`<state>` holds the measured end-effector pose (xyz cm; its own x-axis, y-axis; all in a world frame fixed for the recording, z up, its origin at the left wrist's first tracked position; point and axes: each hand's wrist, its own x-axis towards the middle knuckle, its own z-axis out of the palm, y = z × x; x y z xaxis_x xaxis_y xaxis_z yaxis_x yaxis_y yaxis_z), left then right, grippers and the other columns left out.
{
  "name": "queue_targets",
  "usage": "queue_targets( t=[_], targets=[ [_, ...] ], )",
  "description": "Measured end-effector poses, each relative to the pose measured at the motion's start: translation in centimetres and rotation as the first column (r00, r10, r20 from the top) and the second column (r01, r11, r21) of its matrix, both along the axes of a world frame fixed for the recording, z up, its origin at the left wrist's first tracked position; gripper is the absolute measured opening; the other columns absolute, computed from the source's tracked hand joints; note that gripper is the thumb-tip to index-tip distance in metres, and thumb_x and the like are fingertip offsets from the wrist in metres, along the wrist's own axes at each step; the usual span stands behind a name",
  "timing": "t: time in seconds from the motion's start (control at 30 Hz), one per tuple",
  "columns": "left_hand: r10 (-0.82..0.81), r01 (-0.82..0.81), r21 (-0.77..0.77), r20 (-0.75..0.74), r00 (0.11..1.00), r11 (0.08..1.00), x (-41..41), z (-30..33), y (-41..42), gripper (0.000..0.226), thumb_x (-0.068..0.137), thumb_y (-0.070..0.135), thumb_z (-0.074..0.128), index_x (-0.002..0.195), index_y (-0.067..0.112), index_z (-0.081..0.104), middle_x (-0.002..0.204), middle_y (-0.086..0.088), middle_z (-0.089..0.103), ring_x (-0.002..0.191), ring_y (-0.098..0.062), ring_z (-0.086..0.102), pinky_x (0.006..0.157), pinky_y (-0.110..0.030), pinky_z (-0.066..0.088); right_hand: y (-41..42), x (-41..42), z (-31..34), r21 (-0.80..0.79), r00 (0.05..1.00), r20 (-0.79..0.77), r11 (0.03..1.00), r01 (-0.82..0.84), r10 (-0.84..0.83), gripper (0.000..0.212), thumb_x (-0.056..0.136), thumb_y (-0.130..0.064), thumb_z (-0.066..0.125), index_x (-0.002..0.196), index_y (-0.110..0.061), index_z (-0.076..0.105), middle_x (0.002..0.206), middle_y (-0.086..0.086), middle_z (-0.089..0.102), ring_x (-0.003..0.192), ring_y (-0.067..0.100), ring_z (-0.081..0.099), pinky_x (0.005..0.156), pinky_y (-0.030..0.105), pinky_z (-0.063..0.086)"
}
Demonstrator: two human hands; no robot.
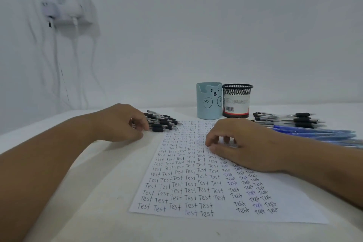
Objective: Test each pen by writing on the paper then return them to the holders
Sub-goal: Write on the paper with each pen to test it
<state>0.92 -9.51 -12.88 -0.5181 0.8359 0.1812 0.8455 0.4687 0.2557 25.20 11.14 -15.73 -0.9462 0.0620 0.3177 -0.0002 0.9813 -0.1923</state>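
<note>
- My left hand rests at the edge of the black pen pile on the left, fingers loosely curled and touching the nearest barrels; I cannot tell whether it has closed on one yet.
- My right hand lies on the paper, fingers bent down toward the sheet. It seems to hold nothing, though something thin under the fingertips would be hidden from me.
- I judge the step in hand to be picking the next pen. I'd draw a single barrel clear of the heap so the rest don't roll, then pass it to the right hand.
- The sheet is nearly full of "Test" rows; the bare patches sit near the bottom edge, so I'd write there while the right palm pins the paper.
- The blue bear holder and the black mesh holder stand touching at the paper's far end; no pens show above either rim.
- More black pens and blue pens lie loose on the right.
</note>
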Motion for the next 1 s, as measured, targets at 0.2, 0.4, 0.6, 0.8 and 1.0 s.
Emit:
queue_targets(
  t=[0.2, 0.4, 0.6, 0.8, 1.0],
  targets=[
    [0.006, -0.012, -0.053, -0.100, 0.995, 0.999, -1.1, -0.1, -0.4, 0.031, 0.087, 0.001, 0.068, 0.094, 0.030, 0.077, 0.097, 0.017, 0.071, 0.087, 0.002, 0.060, 0.068, 0.001, 0.038, 0.1, 0.0, -0.1, 0.007, 1.000, -0.004, 1.000, -0.008, 0.008, 0.014, 0.098, -0.039, 0.059, 0.107, -0.035, 0.069, 0.099, -0.024, 0.061, 0.100, -0.004, 0.051, 0.079, 0.007, 0.039],
    [-0.031, 0.045, 0.101, -0.134, 0.990, 0.994, -1.6, -0.7, -0.1, 0.034, 0.087, 0.001, 0.071, 0.079, 0.034, 0.072, 0.089, 0.014, 0.073, 0.086, -0.005, 0.062, 0.071, -0.004, 0.040, 0.1, 0.1, 0.0, 0.011, 1.000, 0.009, 1.000, -0.001, 0.001, 0.016, 0.098, -0.041, 0.058, 0.109, -0.036, 0.068, 0.101, -0.024, 0.061, 0.099, -0.004, 0.051, 0.077, 0.008, 0.039],
    [-0.006, 0.009, 0.476, -0.009, 1.000, 0.879, 0.7, 0.2, 0.6, 0.030, 0.093, 0.004, 0.067, 0.087, 0.032, 0.073, 0.086, 0.009, 0.072, 0.075, -0.007, 0.068, 0.065, -0.028, 0.059, 0.0, 0.1, 0.1, 0.007, 1.000, 0.022, 1.000, 0.014, -0.014, 0.016, 0.098, -0.042, 0.057, 0.109, -0.038, 0.067, 0.101, -0.025, 0.060, 0.100, -0.003, 0.051, 0.079, 0.010, 0.041],
    [-0.481, -0.238, 0.923, 0.363, 0.798, 0.301, 3.3, 2.7, 1.5, 0.020, 0.099, -0.001, 0.058, 0.095, 0.014, 0.070, 0.089, -0.002, 0.066, 0.083, -0.017, 0.072, 0.076, -0.020, 0.055, 0.0, 0.2, 0.4, 0.005, 0.996, 0.059, 0.998, 0.061, -0.061, 0.023, 0.097, -0.048, 0.056, 0.117, -0.039, 0.064, 0.105, -0.025, 0.060, 0.098, -0.003, 0.053, 0.080, 0.013, 0.044],
    [-0.673, -0.475, 0.789, 0.595, 0.438, 0.389, 5.7, 0.9, 3.7, 0.008, 0.094, -0.004, 0.057, 0.094, 0.004, 0.059, 0.109, -0.021, 0.063, 0.075, -0.017, 0.075, 0.067, -0.015, 0.057, 0.4, 0.5, 0.5, -0.499, 0.983, -0.057, 0.858, 0.122, -0.174, 0.038, 0.098, -0.053, 0.043, 0.108, -0.030, 0.071, 0.101, -0.013, 0.069, 0.089, 0.006, 0.062, 0.076, 0.020, 0.050]
  ],
)
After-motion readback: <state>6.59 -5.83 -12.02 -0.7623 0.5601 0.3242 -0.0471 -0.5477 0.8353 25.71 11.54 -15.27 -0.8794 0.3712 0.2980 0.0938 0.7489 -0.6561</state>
